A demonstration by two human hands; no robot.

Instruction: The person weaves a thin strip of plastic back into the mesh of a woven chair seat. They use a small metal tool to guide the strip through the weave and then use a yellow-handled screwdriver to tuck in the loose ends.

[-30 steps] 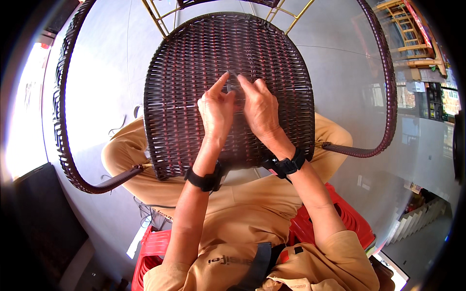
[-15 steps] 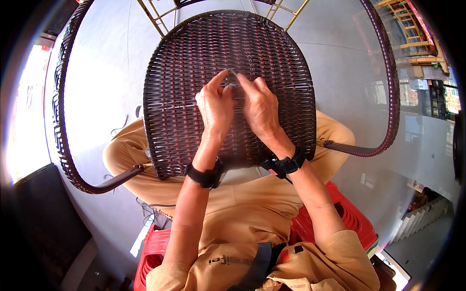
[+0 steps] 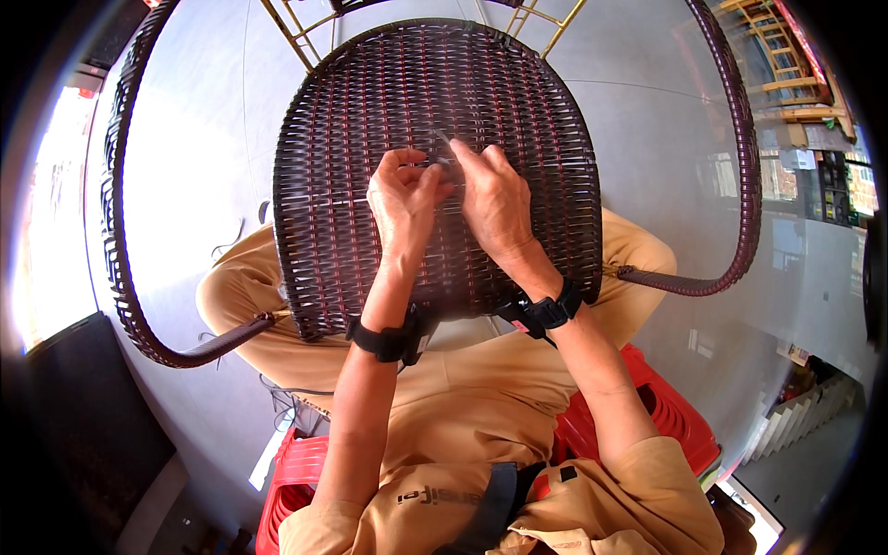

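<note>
A dark brown woven wicker chair seat [image 3: 361,102] with reddish strands lies across my lap, and both hands work over its middle. My right hand [image 3: 498,202] is closed, with a thin greyish pointed piece [image 3: 441,136] jutting out past its index finger; whether it is a tool or a strand end I cannot tell. Close beside it, my left hand [image 3: 401,205] has its fingers curled and its thumb reaching toward the right hand's fingertips. Anything between the left fingertips is too small to make out. Black straps with small devices circle both wrists.
Brown wrapped chair arms [image 3: 743,176] curve out on both sides, with gold metal bars [image 3: 292,35] beyond the seat. Red plastic stools [image 3: 661,407] are beneath and beside me. Cables [image 3: 282,398] lie on the grey floor at left; bamboo-like frames [image 3: 786,69] stand far right.
My left hand has drawn back slightly, and its index finger has curled away from the tip of the thin piece. The right hand has barely moved.
</note>
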